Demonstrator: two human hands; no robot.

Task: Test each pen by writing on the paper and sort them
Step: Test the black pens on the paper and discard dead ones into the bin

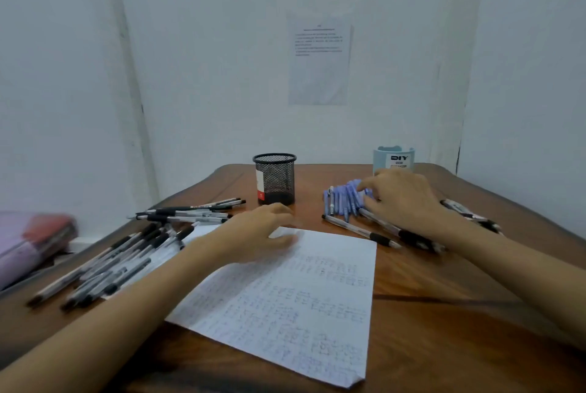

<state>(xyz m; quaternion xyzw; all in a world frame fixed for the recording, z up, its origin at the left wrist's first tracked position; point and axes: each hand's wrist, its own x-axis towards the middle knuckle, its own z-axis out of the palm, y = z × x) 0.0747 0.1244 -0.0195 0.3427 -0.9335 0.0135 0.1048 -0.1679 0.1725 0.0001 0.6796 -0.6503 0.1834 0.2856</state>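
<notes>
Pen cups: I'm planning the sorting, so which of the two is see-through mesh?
The black cup, the left one; its wall is wire mesh. The pale blue cup marked DIY, beyond the right hand, has solid walls.

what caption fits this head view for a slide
Right hand touches the blue pens, left hand over the written paper, black pens piled beside it.

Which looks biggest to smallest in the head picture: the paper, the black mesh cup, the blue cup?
1. paper
2. black mesh cup
3. blue cup, though the right hand hides its bottom, so the order of the cups is unsure.
</notes>
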